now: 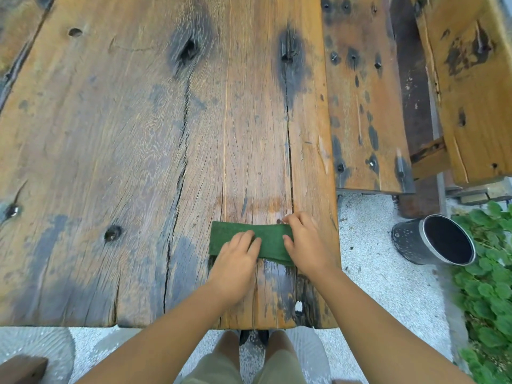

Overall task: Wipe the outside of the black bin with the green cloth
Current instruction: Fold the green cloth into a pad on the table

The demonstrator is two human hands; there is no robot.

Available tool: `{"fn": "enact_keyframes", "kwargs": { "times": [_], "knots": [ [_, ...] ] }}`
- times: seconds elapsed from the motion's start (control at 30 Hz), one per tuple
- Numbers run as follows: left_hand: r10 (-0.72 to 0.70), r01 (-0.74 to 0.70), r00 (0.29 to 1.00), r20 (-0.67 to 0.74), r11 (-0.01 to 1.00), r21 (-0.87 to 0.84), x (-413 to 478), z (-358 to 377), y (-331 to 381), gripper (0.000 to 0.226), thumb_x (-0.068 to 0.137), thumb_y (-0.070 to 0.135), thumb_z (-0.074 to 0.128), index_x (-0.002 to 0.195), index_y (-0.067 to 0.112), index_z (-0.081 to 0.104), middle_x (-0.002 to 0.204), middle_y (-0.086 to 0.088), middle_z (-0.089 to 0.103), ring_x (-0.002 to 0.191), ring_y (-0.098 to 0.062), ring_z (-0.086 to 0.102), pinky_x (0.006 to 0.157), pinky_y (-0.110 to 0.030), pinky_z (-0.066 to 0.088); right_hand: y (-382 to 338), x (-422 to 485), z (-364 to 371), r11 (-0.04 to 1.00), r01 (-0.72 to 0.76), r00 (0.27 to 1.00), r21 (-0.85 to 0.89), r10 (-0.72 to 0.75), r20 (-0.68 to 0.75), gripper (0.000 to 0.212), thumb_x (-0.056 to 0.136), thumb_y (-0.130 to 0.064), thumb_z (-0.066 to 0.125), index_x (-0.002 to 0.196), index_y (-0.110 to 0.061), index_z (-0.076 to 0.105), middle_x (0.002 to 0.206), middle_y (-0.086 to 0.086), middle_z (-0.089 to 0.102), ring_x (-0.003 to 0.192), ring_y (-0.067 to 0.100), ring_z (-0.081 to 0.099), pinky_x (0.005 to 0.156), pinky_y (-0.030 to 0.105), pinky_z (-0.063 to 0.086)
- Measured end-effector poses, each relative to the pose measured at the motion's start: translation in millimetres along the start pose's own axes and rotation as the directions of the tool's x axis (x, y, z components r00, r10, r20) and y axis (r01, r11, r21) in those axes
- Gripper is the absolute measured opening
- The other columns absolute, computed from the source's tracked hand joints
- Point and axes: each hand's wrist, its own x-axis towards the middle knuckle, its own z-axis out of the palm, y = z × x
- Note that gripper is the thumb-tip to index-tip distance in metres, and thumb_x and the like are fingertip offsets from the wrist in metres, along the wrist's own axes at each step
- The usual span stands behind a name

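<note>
The green cloth point(270, 239) lies folded into a flat strip near the front right of the wooden table point(124, 162). My left hand point(238, 256) rests on its near left part with fingers fairly straight. My right hand point(303, 242) covers the cloth's right end, fingers curled over its far edge. The black bin point(418, 242) stands on the gravel ground to the right of the table, tilted, its open mouth facing up and right. Neither hand touches it.
A wooden bench point(368, 112) runs along the table's right side, with another plank point(471, 92) beyond it. Green plants point(490, 286) grow right of the bin. Light gravel point(382, 273) lies between table and bin. My legs stand at the table's near edge.
</note>
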Motion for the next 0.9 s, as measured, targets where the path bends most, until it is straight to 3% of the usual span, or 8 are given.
{"fn": "enact_keyframes", "kwargs": {
  "times": [0.07,0.17,0.33,0.6,0.7,0.77,0.83,0.9],
  "knots": [
    [-0.028,0.023,0.996,0.085,0.998,0.05,-3,9,7,0.075,0.093,0.011,0.049,0.157,0.007,0.011,0.165,-0.017,0.01,0.151,-0.035,0.008,0.122,-0.047,0.017,-1,3,1,1.0,-0.02,0.999,-0.015,0.02,0.039,0.035,0.097,-0.018,0.06,0.132,-0.018,0.057,0.13,-0.002,0.05,0.124,0.017,0.045,0.103,0.035,0.045],
    [-0.05,0.022,0.981,0.185,0.988,0.15,-11,21,10,0.082,0.097,0.015,0.041,0.155,0.006,-0.018,0.164,-0.018,-0.021,0.151,-0.037,-0.017,0.124,-0.052,0.002,-2,6,5,0.999,-0.025,0.997,-0.043,0.028,0.069,0.039,0.097,-0.018,0.059,0.135,-0.018,0.057,0.13,-0.001,0.052,0.125,0.019,0.046,0.105,0.038,0.044],
    [-0.051,0.013,0.971,0.232,0.987,0.16,-11,23,9,0.084,0.1,0.026,0.037,0.149,0.007,-0.029,0.156,-0.016,-0.036,0.148,-0.037,-0.025,0.123,-0.053,-0.002,-4,17,6,0.996,-0.044,0.993,-0.081,0.053,0.108,0.038,0.094,-0.016,0.061,0.132,-0.017,0.06,0.127,0.003,0.053,0.122,0.023,0.049,0.103,0.039,0.045],
    [-0.076,0.035,0.954,0.289,0.989,0.142,-7,10,18,0.083,0.099,0.02,0.044,0.154,0.003,-0.016,0.163,-0.02,-0.023,0.15,-0.038,-0.02,0.123,-0.054,0.002,-3,23,-1,0.982,-0.183,0.969,-0.041,0.187,0.162,0.022,0.092,-0.023,0.07,0.11,-0.013,0.064,0.115,0.007,0.06,0.105,0.025,0.06,0.092,0.039,0.051],
    [-0.07,0.068,0.967,0.245,0.998,0.016,-7,2,17,0.076,0.098,0.018,0.049,0.158,0.004,0.004,0.166,-0.016,-0.008,0.153,-0.034,-0.009,0.125,-0.049,0.005,-4,23,-7,0.977,-0.211,0.955,-0.007,0.208,0.211,0.013,0.091,-0.025,0.069,0.095,-0.015,0.06,0.107,0.005,0.058,0.096,0.024,0.06,0.081,0.036,0.05],
    [-0.071,0.099,0.984,0.164,0.98,-0.171,-6,-3,16,0.062,0.101,0.019,0.045,0.156,0.005,0.021,0.166,-0.013,0.008,0.153,-0.028,0.005,0.125,-0.039,0.01,-9,23,-12,0.971,-0.237,0.946,0.015,0.228,0.231,0.018,0.091,-0.026,0.068,0.084,-0.02,0.052,0.095,0.002,0.059,0.085,0.022,0.059,0.065,0.032,0.044],
    [-0.141,0.183,0.982,0.123,0.869,-0.46,-6,-11,16,0.051,0.103,0.022,0.043,0.152,0.009,0.036,0.16,-0.004,0.028,0.146,-0.016,0.027,0.118,-0.025,0.021,-15,22,-16,0.961,-0.273,0.934,0.053,0.251,0.256,0.021,0.09,-0.028,0.066,0.079,-0.02,0.051,0.083,0.0,0.061,0.076,0.021,0.061,0.056,0.03,0.04],
    [-0.232,0.277,0.959,0.166,0.621,-0.733,-6,-22,20,0.042,0.104,0.025,0.044,0.145,0.017,0.047,0.147,0.005,0.047,0.134,-0.007,0.044,0.111,-0.02,0.03,-25,19,-16,0.944,-0.301,0.925,0.137,0.254,0.283,0.022,0.09,-0.029,0.067,0.077,-0.019,0.052,0.074,0.001,0.062,0.067,0.02,0.061,0.051,0.029,0.04]
  ]
}}
